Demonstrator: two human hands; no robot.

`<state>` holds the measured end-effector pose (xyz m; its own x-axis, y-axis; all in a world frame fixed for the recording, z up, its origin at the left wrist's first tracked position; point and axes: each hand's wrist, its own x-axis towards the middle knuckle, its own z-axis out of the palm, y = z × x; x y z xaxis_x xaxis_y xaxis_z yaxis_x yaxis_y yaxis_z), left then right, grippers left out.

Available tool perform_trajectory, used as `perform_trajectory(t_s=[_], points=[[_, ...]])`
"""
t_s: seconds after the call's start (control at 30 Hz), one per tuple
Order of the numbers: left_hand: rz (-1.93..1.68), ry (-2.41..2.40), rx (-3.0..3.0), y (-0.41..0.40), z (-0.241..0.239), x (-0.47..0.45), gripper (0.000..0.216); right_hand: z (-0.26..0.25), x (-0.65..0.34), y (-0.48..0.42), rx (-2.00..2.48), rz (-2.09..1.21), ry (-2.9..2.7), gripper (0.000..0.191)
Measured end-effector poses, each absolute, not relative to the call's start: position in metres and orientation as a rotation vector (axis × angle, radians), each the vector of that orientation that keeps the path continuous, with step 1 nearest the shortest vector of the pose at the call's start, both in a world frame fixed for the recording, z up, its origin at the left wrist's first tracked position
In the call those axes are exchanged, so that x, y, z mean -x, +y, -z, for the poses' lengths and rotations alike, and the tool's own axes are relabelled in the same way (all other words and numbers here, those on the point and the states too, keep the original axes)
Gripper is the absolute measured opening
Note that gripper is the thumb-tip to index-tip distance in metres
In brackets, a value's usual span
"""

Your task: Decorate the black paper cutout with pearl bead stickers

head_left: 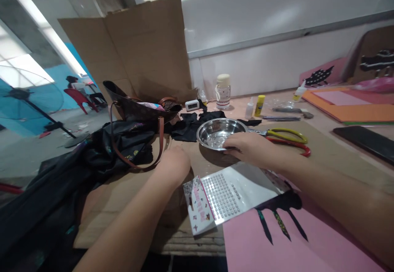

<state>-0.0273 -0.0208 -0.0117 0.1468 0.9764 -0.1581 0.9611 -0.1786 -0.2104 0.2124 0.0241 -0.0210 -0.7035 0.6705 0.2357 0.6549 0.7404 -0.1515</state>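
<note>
My right hand (pixel 249 148) rests at the near rim of a shiny metal bowl (pixel 215 134), fingers curled against the edge as if gripping it. My left hand (pixel 174 162) lies on the brown cardboard just left of the bowl; its fingers are tucked under and hidden. In front of both hands lies a packet of stick-on pearl beads (pixel 227 194) with a pink label. Beneath it sits a pink sheet (pixel 261 243) with a black glittery cut-out shape (pixel 281 210).
A brown-strapped handbag (pixel 138 107) and black cloth (pixel 92 161) fill the left. Yellow and red scissors (pixel 286 139) lie right of the bowl. Glue bottles (pixel 255 107), a jar (pixel 223 91), a small clock (pixel 193 105), orange and pink sheets (pixel 351 105), and a dark phone (pixel 366 142) sit beyond. Cardboard stands behind.
</note>
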Motion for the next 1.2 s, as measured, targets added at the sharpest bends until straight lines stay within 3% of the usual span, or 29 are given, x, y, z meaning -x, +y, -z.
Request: perform_trajectory(t_s=[0.3,0.53,0.77,1.0,1.13,1.2], points=[[-0.446,-2.089,2.330,-0.018,-0.006,0.056,0.030,0.025,-0.214,0.026,0.937,-0.090,-2.673,0.013],[-0.188,-2.103,2.306,0.000,-0.008,0.080,0.046,0.025,-0.213,0.022,0.969,-0.145,-2.663,0.013],[-0.335,-2.044,2.183,-0.005,0.014,0.042,0.046,0.023,-0.211,0.021,0.993,-0.169,-2.665,0.013],[-0.405,-2.023,2.200,-0.023,0.002,0.023,0.040,0.026,-0.212,0.022,0.984,-0.113,-2.668,0.011],[-0.351,-2.057,2.295,-0.018,-0.011,0.046,0.028,0.027,-0.213,0.024,0.972,-0.135,-2.675,0.013],[-0.211,-2.074,2.294,-0.010,-0.013,0.055,0.035,0.026,-0.211,0.023,0.964,-0.158,-2.682,0.014]])
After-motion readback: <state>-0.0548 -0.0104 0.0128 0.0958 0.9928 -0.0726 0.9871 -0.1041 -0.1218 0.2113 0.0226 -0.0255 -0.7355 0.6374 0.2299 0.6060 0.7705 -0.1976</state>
